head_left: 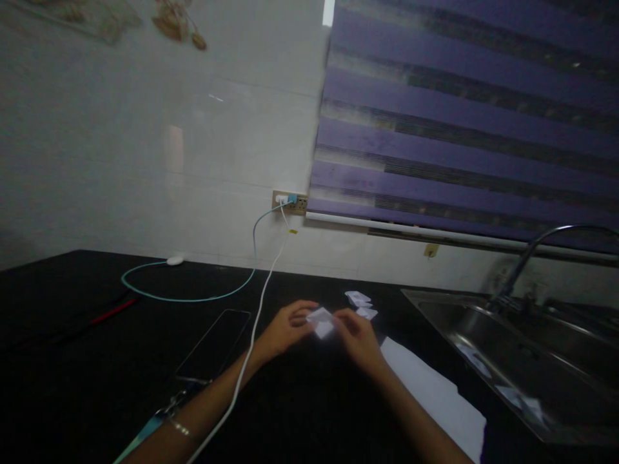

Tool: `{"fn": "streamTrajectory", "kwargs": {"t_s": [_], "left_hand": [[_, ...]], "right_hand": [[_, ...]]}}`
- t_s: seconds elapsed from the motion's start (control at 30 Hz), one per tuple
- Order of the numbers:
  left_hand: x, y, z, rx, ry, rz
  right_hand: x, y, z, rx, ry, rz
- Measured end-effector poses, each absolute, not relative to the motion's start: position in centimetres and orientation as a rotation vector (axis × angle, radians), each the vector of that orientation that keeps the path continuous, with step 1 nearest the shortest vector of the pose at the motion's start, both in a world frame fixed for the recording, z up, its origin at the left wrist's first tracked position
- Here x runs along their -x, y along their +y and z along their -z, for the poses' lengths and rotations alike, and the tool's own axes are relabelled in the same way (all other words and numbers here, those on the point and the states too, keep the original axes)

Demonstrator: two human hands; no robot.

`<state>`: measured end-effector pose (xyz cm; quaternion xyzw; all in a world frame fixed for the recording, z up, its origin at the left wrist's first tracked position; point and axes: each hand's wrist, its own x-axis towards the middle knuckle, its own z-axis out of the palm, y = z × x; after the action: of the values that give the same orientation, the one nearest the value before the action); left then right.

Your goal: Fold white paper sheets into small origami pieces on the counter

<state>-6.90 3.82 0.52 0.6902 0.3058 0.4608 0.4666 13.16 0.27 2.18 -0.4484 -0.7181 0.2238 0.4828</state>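
Both hands meet over the black countertop [87, 361], pinching one small folded white piece of paper [321, 321] between them. My left hand [286, 330] grips its left side with curled fingers. My right hand [356, 335] grips its right side. Just beyond the hands lie two or three small folded white paper pieces [360, 304]. A white paper sheet [435, 393] lies on the counter to the right of my right forearm.
A dark phone [215, 345] lies left of my left arm, with a white cable [261, 309] and a teal cable [193, 298] running to a wall socket [290, 202]. A steel sink [512, 367] with a tap [536, 248] is at right, scraps of paper in it. A purple blind [459, 129] hangs above.
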Motion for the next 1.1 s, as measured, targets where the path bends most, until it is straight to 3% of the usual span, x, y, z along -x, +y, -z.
{"fn": "streamTrajectory", "kwargs": {"t_s": [0.67,0.9,1.1], "left_hand": [[6.8,3.2,-0.7,-1.836,0.828,-1.135],[7.0,3.8,-0.5,-1.738,0.87,-1.277],[7.4,3.7,-0.7,-1.769,0.897,-1.178]], "right_hand": [[-12.2,0.3,-2.0,1.117,-1.655,-0.654],[-13.0,0.4,-2.4,1.014,-1.677,-0.93],[-13.2,0.4,-2.6,0.939,-1.543,-1.14]]}}
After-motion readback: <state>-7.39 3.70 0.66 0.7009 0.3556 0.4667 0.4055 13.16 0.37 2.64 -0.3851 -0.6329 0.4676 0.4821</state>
